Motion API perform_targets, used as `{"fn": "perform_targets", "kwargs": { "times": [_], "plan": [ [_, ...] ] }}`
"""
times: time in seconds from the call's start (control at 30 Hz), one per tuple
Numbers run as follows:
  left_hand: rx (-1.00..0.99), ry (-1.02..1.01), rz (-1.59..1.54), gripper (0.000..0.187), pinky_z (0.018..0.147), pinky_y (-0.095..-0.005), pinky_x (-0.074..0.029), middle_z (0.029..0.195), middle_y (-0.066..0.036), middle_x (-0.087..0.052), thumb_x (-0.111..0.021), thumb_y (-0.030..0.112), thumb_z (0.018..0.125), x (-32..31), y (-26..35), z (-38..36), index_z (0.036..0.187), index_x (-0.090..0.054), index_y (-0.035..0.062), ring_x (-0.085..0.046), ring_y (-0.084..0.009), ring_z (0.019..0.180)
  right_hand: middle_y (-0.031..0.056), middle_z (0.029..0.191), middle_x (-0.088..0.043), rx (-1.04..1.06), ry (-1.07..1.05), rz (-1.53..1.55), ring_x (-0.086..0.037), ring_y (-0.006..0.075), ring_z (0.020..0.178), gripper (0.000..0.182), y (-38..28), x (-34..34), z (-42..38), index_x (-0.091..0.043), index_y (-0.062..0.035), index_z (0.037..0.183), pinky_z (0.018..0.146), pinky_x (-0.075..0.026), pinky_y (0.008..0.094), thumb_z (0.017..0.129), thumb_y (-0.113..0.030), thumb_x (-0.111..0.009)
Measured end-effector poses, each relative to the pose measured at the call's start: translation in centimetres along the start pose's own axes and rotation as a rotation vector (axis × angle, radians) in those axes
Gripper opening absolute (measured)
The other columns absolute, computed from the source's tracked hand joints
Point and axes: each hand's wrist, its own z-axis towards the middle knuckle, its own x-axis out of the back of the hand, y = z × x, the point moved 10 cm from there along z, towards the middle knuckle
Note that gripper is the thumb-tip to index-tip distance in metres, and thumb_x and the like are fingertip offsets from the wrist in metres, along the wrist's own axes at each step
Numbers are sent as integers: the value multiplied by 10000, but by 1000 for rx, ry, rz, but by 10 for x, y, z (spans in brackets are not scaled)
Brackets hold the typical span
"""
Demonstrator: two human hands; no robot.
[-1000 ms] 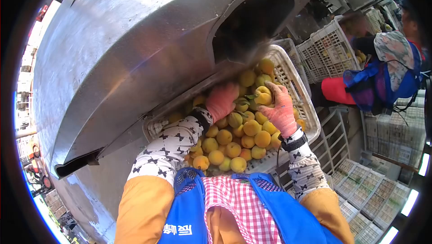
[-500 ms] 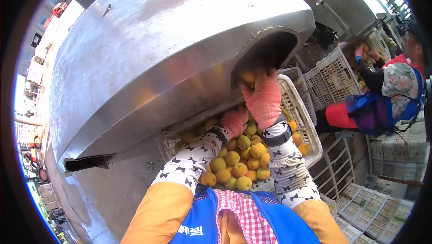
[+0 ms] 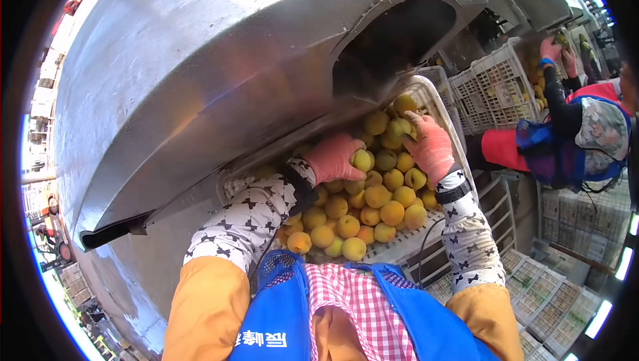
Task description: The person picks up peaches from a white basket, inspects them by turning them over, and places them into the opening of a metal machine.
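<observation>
A white plastic crate (image 3: pixel 459 136) full of yellow-green peaches (image 3: pixel 377 196) stands below a metal machine's outlet. My left hand (image 3: pixel 333 158), in a pink glove, is in the crate's left half with thumb and fingers closed around a greenish peach (image 3: pixel 361 160). On the right side of the crate is my right hand (image 3: pixel 431 150), also gloved in pink. Its index finger and thumb are apart, close beside a pale peach (image 3: pixel 399 127), with nothing visible gripped. Some of its other fingers are folded out of view.
The metal machine (image 3: pixel 219 88) with a dark oval opening (image 3: pixel 393 48) overhangs the crate's back edge. To the right, a co-worker (image 3: pixel 572 128) handles fruit over another white crate (image 3: pixel 492 91). Stacked crates (image 3: pixel 552 301) stand at the lower right.
My right hand has come down from the machine's opening, where it was at a fruit, to the crate's right side. My left hand, earlier among the peaches, now shows a greenish peach in its fingers.
</observation>
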Motion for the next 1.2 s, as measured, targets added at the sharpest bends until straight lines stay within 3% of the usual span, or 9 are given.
{"fn": "perform_targets", "kwargs": {
  "times": [0.07, 0.2, 0.33, 0.53, 0.67, 0.77, 0.83, 1.1, 1.2],
  "plan": [
    [-110, -357, 250, 744, 910, -454, -524, 1429, -236, -449, -833, 393, 661, -38, 10, -24, 1312, -589, 129, -622, -407, 1080, 172, 1300, -546, -49, -114, -177, -614, 364, 1095, 715, 0, -41, 8, -520, -70, 1369, 922, -528, 429, 742, -224, -827],
    [-96, -758, 595, 813, 961, -432, -509, 1518, -227, -347, -841, 440, 632, -73, 29, -46, 1357, -584, 181, -588, -393, 1165, 180, 1204, -610, -13, -90, -30, -633, 359, 1076, 617, 7, -39, 22, -585, -54, 1265, 900, -530, 439, 737, -271, -821],
    [-156, -655, 476, 829, 961, -432, -513, 1487, -251, -355, -838, 476, 627, -88, 9, -43, 1351, -596, 154, -600, -398, 1135, 116, 1116, -655, -197, -233, 1470, -645, 204, 1009, 638, 2, -26, -15, -551, 106, 1258, 904, -524, 335, 832, -330, -740],
    [4, -467, 272, 771, 961, -417, -516, 1388, -340, -390, -814, 518, 657, -82, 8, -41, 1332, -629, 194, -646, -393, 1063, 79, 1072, -669, -91, -13, 1759, -632, 164, 805, 563, -19, -1, -25, -536, 1, 1375, 647, -527, 280, 1010, -425, -492],
    [2, -405, 116, 732, 991, -441, -482, 1338, -325, -413, -832, 514, 656, -75, 9, -71, 1267, -652, 154, -585, -465, 1112, 37, 1009, -675, -112, 267, 1600, -559, 64, 654, 461, -34, 39, -19, -603, -74, 1327, 455, -389, 188, 1034, -410, -489],
    [26, -435, 142, 744, 982, -450, -487, 1340, -326, -412, -827, 533, 659, -68, 11, -79, 1273, -648, 152, -590, -468, 1105, 15, 987, -671, -143, 322, 1324, -566, 50, 672, 373, -62, 56, 5, -642, -79, 1263, 496, -405, 187, 1023, -351, -554],
    [0, -480, 245, 758, 979, -456, -489, 1347, -324, -410, -818, 549, 660, -81, 10, -74, 1284, -644, 155, -594, -469, 1097, 217, 1030, -654, 249, 755, 493, -665, 352, 903, 397, -106, 91, 10, -628, -64, 1249, 732, -544, 450, 956, -331, -623],
    [-3, -541, 283, 793, 983, -458, -490, 1402, -315, -383, -784, 597, 672, -87, 11, -59, 1320, -626, 168, -598, -456, 1103, 245, 1107, -610, 246, 356, 89, -629, 433, 936, 687, -125, 95, 24, -531, -38, 1311, 744, -543, 471, 818, -462, -754],
    [86, -481, 230, 752, 1006, -469, -473, 1401, -308, -396, -786, 571, 684, -82, 7, -69, 1304, -633, 173, -579, -449, 1143, 270, 1133, -601, 130, 462, 75, -615, 439, 983, 747, -117, 86, 32, -523, -6, 1307, 789, -542, 464, 803, -506, -756]
  ]
}}
